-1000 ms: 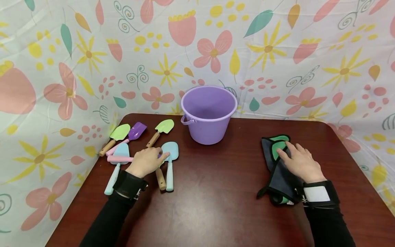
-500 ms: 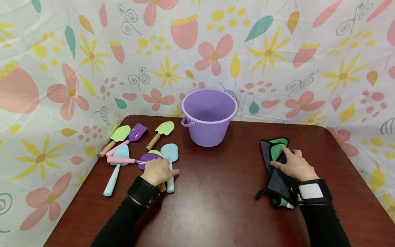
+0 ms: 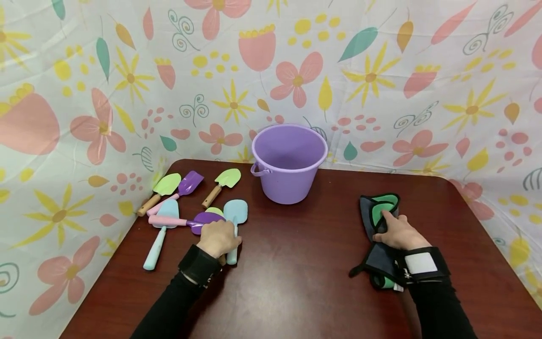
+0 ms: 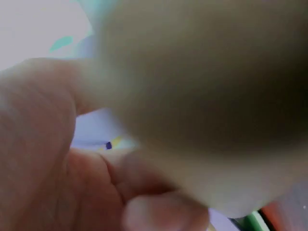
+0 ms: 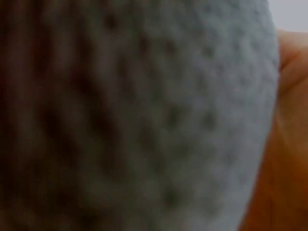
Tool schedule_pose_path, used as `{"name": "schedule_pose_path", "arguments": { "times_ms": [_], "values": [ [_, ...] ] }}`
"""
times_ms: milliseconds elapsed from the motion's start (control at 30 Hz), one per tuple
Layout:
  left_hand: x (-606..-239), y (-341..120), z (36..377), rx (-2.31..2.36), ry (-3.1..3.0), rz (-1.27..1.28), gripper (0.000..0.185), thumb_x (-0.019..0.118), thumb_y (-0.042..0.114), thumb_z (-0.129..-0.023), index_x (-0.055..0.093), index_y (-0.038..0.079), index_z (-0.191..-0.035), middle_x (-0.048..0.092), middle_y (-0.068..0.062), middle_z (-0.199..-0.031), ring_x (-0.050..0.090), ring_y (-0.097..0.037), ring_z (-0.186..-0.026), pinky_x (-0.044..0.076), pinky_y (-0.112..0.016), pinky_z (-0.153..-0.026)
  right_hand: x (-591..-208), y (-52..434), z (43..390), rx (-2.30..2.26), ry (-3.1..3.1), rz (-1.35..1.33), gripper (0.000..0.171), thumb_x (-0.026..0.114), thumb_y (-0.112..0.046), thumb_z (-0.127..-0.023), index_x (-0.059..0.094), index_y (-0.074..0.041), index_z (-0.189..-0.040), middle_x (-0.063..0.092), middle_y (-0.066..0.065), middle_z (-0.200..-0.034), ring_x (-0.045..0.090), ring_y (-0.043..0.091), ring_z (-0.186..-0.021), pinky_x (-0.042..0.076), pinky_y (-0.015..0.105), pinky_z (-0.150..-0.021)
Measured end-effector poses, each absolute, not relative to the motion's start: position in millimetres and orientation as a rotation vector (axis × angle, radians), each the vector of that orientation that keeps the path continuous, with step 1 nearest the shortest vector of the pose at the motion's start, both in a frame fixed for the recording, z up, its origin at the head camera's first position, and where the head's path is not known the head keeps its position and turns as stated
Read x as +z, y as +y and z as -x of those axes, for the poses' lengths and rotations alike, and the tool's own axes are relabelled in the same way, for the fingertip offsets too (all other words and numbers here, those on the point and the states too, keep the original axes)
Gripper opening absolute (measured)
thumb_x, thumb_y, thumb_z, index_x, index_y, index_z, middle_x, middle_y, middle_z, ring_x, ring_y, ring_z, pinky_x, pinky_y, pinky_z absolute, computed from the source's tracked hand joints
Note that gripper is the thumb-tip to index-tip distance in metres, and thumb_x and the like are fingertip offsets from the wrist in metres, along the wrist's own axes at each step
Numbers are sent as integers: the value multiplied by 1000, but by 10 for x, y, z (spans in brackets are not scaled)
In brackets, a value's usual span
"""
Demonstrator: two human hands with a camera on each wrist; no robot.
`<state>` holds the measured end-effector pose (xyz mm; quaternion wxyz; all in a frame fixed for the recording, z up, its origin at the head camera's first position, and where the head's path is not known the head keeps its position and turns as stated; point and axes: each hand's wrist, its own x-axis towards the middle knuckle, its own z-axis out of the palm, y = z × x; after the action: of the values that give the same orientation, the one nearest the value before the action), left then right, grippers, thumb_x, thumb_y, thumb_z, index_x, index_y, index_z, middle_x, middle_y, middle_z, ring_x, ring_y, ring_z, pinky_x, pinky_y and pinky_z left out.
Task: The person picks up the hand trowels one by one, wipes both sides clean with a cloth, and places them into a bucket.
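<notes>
The left hand point(image 3: 218, 238) lies curled over the handles of two toy garden tools near the front left of the dark red wooden worktop point(image 3: 296, 263): a pale blue plastic shovel point(image 3: 234, 217) and a wooden-handled tool whose yellow-green head point(image 3: 214, 211) peeks out above the knuckles. The fingers appear to close round at least one handle, though which one cannot be told; the left wrist view is only a blur of skin. Just beside lie a purple scoop with a pink handle point(image 3: 186, 220), a pale blue spade point(image 3: 163, 222), a green trowel point(image 3: 160, 190), another purple scoop point(image 3: 185, 184) and a second green trowel point(image 3: 223, 181).

The right hand point(image 3: 398, 233) grips a dark grey fabric garden glove with green pads and black trim point(image 3: 378, 221), fingers bunched into the cloth, which rests on the worktop at the right.

The lilac plastic bucket point(image 3: 290, 162) stands at the back, between the two groups, and looks empty. Judging by this, nothing has gone in yet: every tool and the glove remain on the worktop.
</notes>
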<state>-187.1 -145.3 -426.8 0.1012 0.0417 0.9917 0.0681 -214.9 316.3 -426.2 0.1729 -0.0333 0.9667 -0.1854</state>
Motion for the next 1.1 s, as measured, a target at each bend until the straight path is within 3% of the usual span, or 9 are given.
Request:
{"name": "schedule_pose_path", "arguments": {
  "times_ms": [233,467,700,800,967,1100],
  "values": [
    [-4211,-1482,1865,453,2959,-132,30,62,30,-92,58,9,-72,52,-5,-65,52,-24,-57,41,-38,-50,-4256,3206,2123,-502,2871,182,47,64,-10,-89,45,10,-128,37,42,-114,51,50,-93,44,56,-71],
    [-4203,-1527,1790,623,2955,-189,23,58,24,-96,54,5,-85,49,-5,-66,48,-21,-52,36,-34,-48,-4166,3135,2043,-705,3007,249,29,54,-6,-94,48,8,-119,41,37,-111,47,45,-91,41,52,-70],
    [-4105,-1505,1701,972,2723,-334,13,55,15,-100,47,4,-99,56,-6,-62,59,-22,-44,42,-30,-38,-3934,3011,1936,-958,3197,305,20,49,-2,-96,49,8,-114,41,35,-111,40,43,-95,36,48,-68],
    [-4047,-1462,1675,993,2667,-470,11,57,12,-99,49,5,-105,56,-5,-65,57,-19,-45,41,-28,-40,-3803,2980,1910,-1034,3270,308,18,48,-2,-96,50,6,-112,43,31,-108,39,40,-92,32,44,-67],
    [-3985,-1353,1698,827,2750,-740,15,58,15,-99,60,9,-112,53,4,-74,49,-10,-60,41,-28,-56,-3585,2881,1850,-1179,3362,257,18,49,-3,-94,56,3,-110,46,25,-110,41,33,-86,29,39,-67],
    [-3909,-1271,1766,769,2773,-815,17,58,18,-98,64,12,-112,52,7,-75,48,-10,-65,42,-29,-61,-3424,2767,1790,-1295,3420,237,17,48,-2,-92,60,0,-105,51,19,-109,42,25,-85,29,35,-69]
  ]
}}
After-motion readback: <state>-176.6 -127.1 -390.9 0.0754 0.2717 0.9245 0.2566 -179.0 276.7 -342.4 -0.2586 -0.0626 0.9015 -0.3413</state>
